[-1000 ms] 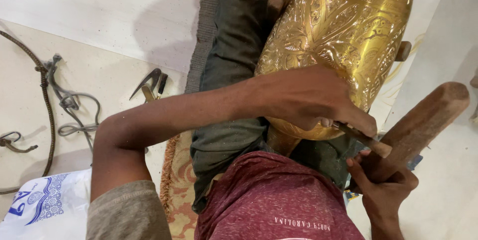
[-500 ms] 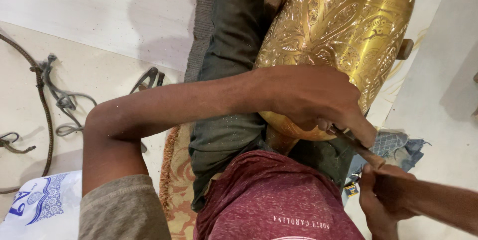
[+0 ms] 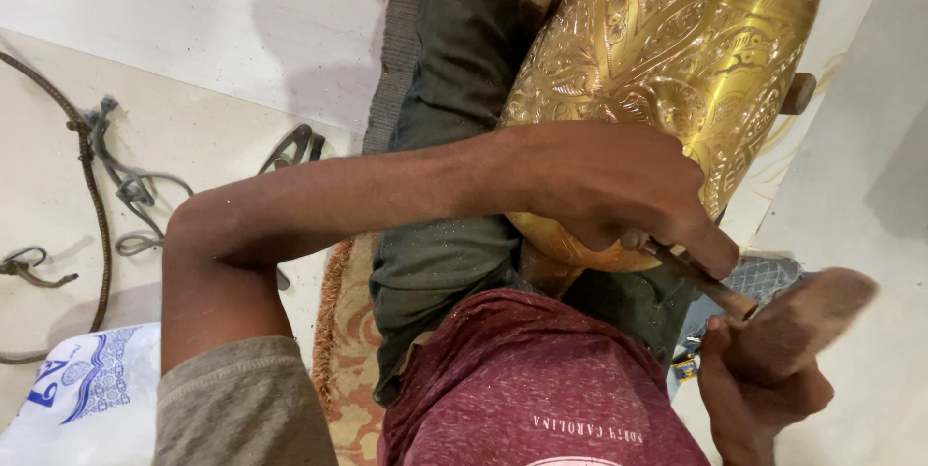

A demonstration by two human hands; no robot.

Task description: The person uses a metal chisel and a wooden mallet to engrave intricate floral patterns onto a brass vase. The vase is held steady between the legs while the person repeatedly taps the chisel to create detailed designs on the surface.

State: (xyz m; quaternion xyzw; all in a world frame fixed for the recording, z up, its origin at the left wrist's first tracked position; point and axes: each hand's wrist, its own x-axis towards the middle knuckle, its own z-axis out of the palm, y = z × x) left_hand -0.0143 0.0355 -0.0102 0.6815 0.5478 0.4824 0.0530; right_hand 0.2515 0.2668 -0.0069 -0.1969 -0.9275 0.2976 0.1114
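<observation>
- Mallet (image 3: 807, 316): wooden, blurred by motion, its head now level with the butt of the chisel (image 3: 698, 277); 0.5 s earlier it was out of view, and 1 s earlier it stood raised higher, to the right of the brass vessel (image 3: 677, 70).
- Right hand (image 3: 759, 389): fingers wrapped round the mallet handle, below and right of the vessel's lower end; 0.5 s earlier it sat lower and nearer the frame edge.
- Left hand (image 3: 614, 186): lies across the lower end of the vessel, fingers closed around the chisel shaft; position much as in both earlier frames.
- Chisel: thin metal rod, slanting down to the right from the left hand, its tip hidden under the fingers against the vessel wall.
- Brass vessel: large, golden, engraved with leaf and scroll patterns, lying on its side across the person's lap against the dark green trousers (image 3: 454, 137); unmoved since 1 s ago. Its contents cannot be told; the mouth is out of view.
- Wooden knobs (image 3: 798, 92): 1 on each flank of the vessel.
- Cords (image 3: 106, 157): tangled, on the pale floor well left of the vessel.
- Sack (image 3: 77, 389): white with blue print, lower left, far from the vessel.
- Patterned mat (image 3: 343, 350): fringed edge, beneath the legs, left of the vessel's lower end.
</observation>
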